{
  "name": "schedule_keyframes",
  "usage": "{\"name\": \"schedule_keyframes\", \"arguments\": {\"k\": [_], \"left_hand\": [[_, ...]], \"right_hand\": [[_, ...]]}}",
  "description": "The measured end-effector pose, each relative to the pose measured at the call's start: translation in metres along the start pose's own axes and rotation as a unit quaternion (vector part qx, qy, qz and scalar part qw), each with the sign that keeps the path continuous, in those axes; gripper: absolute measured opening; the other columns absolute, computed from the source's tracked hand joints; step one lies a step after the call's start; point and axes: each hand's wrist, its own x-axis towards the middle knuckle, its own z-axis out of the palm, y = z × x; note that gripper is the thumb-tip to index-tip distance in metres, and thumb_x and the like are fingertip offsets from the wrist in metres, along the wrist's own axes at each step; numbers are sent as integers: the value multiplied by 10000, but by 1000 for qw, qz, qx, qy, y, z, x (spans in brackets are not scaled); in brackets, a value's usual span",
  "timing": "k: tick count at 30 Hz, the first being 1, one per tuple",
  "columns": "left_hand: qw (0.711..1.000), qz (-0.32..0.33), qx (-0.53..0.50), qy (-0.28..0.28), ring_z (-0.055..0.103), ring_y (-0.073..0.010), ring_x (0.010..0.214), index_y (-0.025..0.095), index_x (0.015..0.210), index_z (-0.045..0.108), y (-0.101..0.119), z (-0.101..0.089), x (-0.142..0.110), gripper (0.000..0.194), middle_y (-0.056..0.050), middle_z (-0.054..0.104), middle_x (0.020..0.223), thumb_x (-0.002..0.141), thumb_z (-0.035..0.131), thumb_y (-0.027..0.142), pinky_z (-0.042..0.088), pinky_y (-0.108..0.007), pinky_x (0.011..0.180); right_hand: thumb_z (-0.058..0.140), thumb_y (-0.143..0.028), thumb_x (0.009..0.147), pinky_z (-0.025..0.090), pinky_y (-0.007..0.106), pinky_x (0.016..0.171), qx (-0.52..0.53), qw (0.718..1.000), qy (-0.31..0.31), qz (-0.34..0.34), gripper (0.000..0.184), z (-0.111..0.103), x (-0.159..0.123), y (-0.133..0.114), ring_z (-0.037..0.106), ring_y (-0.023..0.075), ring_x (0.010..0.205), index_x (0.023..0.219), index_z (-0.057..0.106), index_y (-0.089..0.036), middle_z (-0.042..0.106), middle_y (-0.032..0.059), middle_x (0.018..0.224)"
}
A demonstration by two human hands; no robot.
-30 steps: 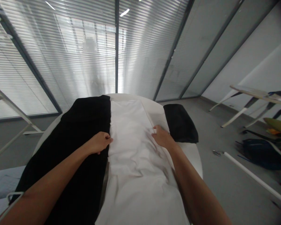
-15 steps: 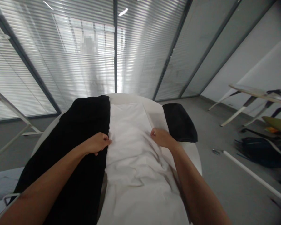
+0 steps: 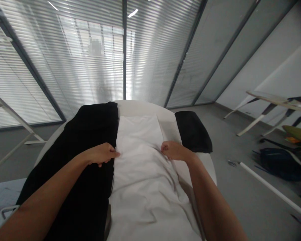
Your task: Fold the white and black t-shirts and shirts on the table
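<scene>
A long piece of white cloth (image 3: 140, 170) runs down the middle of the round white table (image 3: 142, 106), its near half creased. My left hand (image 3: 102, 154) pinches the cloth's left edge between thumb and fingers. On the opposite edge, my right hand (image 3: 174, 150) is closed on the fabric with its fingers curled under. A black cloth (image 3: 90, 134) lies flat on the left, partly beneath my left forearm. To the right of the white cloth rests a folded black cloth (image 3: 193, 131).
Blinds cover the glass partition (image 3: 150, 60) beyond the table. On the floor at right are a white pole (image 3: 271, 187) and a dark blue bag (image 3: 282, 162). Another table (image 3: 271, 100) stands behind them. A white metal frame (image 3: 13, 113) is at left.
The white cloth's far edge has shifted slightly toward me, and its creases have changed shape. Both hands stay at its sides, nearly in the same places.
</scene>
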Motion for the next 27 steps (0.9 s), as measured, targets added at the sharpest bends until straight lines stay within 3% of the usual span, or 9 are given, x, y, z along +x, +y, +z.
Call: {"name": "schedule_keyframes", "arguments": {"k": [3, 5, 7, 11, 13, 15, 17, 23, 27], "left_hand": [[997, -33, -3, 68, 433, -100, 352, 176, 563, 474, 4, 2, 1, 637, -14, 526, 538, 752, 397, 779, 336, -251, 383], [994, -42, 2, 102, 459, -109, 365, 172, 585, 492, 6, 4, 0, 619, -23, 556, 573, 748, 424, 766, 347, -252, 384], [996, -25, 6, 82, 466, -109, 386, 172, 605, 502, 6, 3, -1, 582, -14, 548, 573, 720, 501, 742, 362, -247, 389], [1000, 3, -6, -24, 426, -100, 389, 179, 607, 500, 1, -4, -3, 587, 19, 475, 506, 654, 578, 758, 382, -247, 398], [1000, -21, -9, 2, 428, -106, 379, 175, 614, 515, 1, -4, -1, 633, 7, 486, 506, 683, 490, 804, 375, -255, 389], [996, -50, -13, 77, 452, -115, 385, 170, 642, 535, 3, -2, 2, 668, -21, 542, 561, 724, 398, 818, 367, -258, 376], [991, -54, -12, 124, 476, -117, 415, 168, 663, 540, 5, 0, 3, 639, -35, 583, 626, 729, 428, 793, 378, -254, 379], [1000, 0, -6, 21, 397, -87, 391, 178, 589, 485, 0, -3, 1, 582, 20, 471, 511, 687, 543, 749, 355, -235, 380], [994, -17, -17, 108, 445, -99, 407, 174, 639, 514, 1, 0, 5, 592, -7, 541, 594, 728, 471, 758, 365, -240, 375]], "right_hand": [[464, -202, 836, 383, 253, 664, -25, 996, 61, 59, 190, 2, 1, -1, 628, 188, 811, 871, 651, -200, 707, 65, 908], [463, -222, 841, 387, 261, 682, -32, 990, 105, 94, 211, 3, 3, -1, 631, 203, 846, 954, 640, -203, 706, 74, 945], [476, -208, 823, 387, 255, 687, -25, 992, 96, 77, 214, 3, 4, -1, 631, 198, 850, 967, 634, -204, 706, 65, 937], [495, -162, 781, 380, 231, 653, 1, 1000, -5, -13, 154, 2, 1, 2, 626, 167, 799, 809, 641, -201, 707, 38, 871], [492, -188, 796, 374, 238, 638, -1, 1000, 12, 7, 153, 3, 1, 2, 626, 172, 786, 829, 640, -204, 708, 42, 878], [480, -240, 829, 372, 252, 647, -17, 996, 68, 55, 187, 4, 1, 2, 627, 189, 801, 933, 632, -209, 707, 55, 914], [480, -254, 839, 374, 255, 665, -21, 993, 96, 71, 233, 5, 2, 1, 627, 194, 829, 1030, 608, -211, 702, 61, 948], [521, -219, 818, 374, 229, 654, 23, 1000, 15, 11, 230, 3, 1, 1, 618, 159, 769, 1033, 600, -203, 693, 37, 870], [475, -270, 873, 372, 249, 691, 5, 994, 95, 49, 353, 5, 4, 4, 624, 181, 817, 1217, 520, -204, 685, 52, 895]]}}
